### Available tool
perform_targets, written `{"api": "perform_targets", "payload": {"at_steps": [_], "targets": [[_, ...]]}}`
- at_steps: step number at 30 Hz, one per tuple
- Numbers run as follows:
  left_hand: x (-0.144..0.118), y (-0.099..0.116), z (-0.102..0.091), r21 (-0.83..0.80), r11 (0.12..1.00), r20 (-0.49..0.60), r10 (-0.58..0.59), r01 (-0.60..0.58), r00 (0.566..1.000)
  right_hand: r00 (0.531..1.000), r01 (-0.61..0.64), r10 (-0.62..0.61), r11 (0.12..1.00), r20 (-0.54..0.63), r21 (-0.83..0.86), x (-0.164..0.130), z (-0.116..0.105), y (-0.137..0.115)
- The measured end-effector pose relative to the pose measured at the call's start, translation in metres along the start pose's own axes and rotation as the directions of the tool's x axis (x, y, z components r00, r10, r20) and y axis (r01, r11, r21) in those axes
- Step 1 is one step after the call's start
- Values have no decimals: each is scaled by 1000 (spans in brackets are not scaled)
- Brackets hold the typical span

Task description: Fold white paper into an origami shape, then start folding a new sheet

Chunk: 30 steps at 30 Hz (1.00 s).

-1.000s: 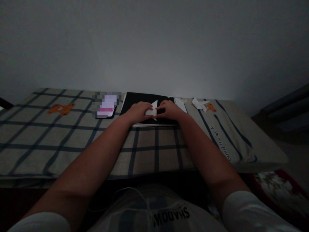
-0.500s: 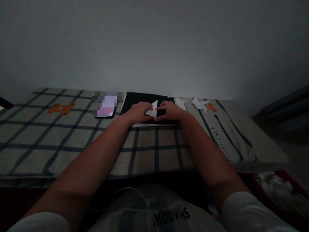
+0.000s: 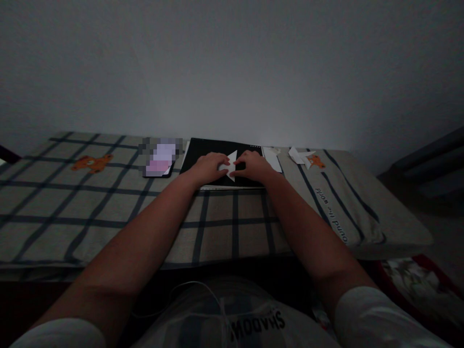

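A small piece of folded white paper [image 3: 232, 159], with a pointed top and bottom, lies over a black notebook [image 3: 221, 146]. My left hand [image 3: 209, 167] holds its left side, the index finger and thumb curled onto the paper. From the other side my right hand [image 3: 253, 166] grips the paper's right edge with its thumb and index finger. Fingers cover part of the paper, so its folds cannot be made out fully. White sheet edges show at the notebook's left and front.
A phone [image 3: 159, 162] with a lit, blurred screen lies left of the notebook. Right of it are a white sheet [image 3: 272, 157] and a folded paper piece [image 3: 299, 156]. A checked cloth [image 3: 217, 208] covers the table, which stands against a pale wall [image 3: 232, 72].
My right hand has shifted slightly left, and its thumb has moved up along the paper's edge. The left hand stays nearly in place.
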<state>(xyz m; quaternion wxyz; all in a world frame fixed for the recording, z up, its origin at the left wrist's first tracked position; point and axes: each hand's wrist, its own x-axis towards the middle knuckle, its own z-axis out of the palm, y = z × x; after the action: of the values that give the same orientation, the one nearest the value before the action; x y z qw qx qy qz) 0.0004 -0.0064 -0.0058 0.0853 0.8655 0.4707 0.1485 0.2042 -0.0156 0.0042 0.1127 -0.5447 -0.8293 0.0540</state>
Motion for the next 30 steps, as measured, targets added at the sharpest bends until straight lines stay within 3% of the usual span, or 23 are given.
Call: {"api": "perform_targets", "payload": {"at_steps": [10,17,24,30], "targets": [[-2,3,-9,16,1000,96,4,-5,995,998,49,-49,999,48,-6,-1,-1,6],[-3,-2,-6,48,997,33,54,-56,998,997,82,-82,995,-1,-57,0,-2,7],[-4,0,-7,22,995,52,95,-96,994,977,174,-180,983,-114,-59,4,1,6],[-2,-4,-2,25,989,43,147,-148,988,954,295,-291,954,-67,53,13,16,4]]}}
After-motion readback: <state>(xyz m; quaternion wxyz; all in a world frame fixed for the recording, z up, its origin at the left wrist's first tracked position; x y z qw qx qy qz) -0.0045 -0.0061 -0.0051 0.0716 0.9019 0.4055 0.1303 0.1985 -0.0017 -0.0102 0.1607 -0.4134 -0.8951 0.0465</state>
